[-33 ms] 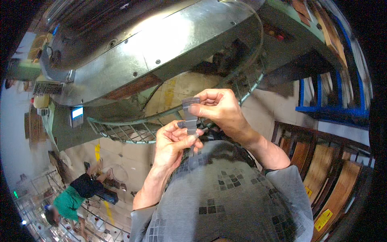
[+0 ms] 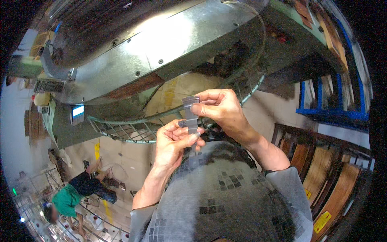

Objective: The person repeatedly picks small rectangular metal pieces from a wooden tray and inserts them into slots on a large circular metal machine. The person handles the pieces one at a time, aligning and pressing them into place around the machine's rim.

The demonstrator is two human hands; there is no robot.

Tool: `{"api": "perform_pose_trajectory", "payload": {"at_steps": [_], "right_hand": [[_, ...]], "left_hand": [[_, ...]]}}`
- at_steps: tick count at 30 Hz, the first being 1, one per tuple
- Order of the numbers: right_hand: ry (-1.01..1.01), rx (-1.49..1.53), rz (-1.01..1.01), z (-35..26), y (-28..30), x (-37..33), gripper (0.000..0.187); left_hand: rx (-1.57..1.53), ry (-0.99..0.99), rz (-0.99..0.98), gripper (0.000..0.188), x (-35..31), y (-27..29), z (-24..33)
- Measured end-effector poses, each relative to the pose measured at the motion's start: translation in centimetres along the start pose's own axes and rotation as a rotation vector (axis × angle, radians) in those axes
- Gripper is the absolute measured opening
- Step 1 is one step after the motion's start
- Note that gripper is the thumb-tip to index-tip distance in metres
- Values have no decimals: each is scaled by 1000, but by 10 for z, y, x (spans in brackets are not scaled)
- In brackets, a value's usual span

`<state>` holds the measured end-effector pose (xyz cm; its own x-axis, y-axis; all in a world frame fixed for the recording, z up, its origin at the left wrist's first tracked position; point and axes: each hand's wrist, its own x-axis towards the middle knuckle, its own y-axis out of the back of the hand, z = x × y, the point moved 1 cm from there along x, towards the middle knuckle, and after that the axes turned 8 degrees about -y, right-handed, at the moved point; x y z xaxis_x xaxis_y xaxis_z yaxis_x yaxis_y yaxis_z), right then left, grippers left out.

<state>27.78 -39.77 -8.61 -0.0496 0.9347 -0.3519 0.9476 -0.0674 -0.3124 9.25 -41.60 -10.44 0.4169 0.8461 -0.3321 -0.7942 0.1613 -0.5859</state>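
Observation:
Between my two hands is a thin, shiny grey strip (image 2: 193, 115) with bent or folded edges; I cannot make out its exact kind. My right hand (image 2: 219, 109) pinches its upper part between thumb and fingers. Lower down, my left hand (image 2: 176, 141) grips the other end, its thumb on the strip and its fingers curled behind. The fingers hide part of the lower end. Both hands are held up in front of my patterned grey shirt (image 2: 238, 189).
A large metal machine bed (image 2: 121, 60) spans the far side, with a curved green rail (image 2: 155, 121) before it. A lit screen (image 2: 78, 111) is at left. Blue racks (image 2: 334, 111) and wooden boards (image 2: 336, 193) stand at right. Another person in green (image 2: 66, 199) bends at lower left.
The surroundings have shifted very slightly in the picture. Both hands keep hold of the grey strip in nearly the same place.

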Motion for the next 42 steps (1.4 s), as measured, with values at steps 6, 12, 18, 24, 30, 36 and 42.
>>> {"api": "perform_pose_trajectory", "payload": {"at_steps": [6, 12, 18, 24, 30, 36, 42], "right_hand": [[-161, -265, -105, -3, -9, 34, 26], [-185, -245, -98, -2, -15, 81, 25], [-151, -339, -115, -4, -16, 89, 22], [-205, -232, -145, -31, -18, 62, 28], [-210, -153, -153, -41, -23, 46, 29], [-220, -144, -181, -37, -22, 39, 32], [-249, -119, -193, -34, -23, 35, 30]], "left_hand": [[110, -35, 98, 40, 13, -3, 9], [48, -10, 141, 44, 45, 6, 29], [55, 9, 125, 43, 54, 12, 26], [115, -102, 54, 37, 32, 4, 28], [150, -123, 39, 35, 18, -5, 33], [90, -69, 20, 37, 8, -6, 32], [20, -13, 23, 40, 0, -8, 32]]}}
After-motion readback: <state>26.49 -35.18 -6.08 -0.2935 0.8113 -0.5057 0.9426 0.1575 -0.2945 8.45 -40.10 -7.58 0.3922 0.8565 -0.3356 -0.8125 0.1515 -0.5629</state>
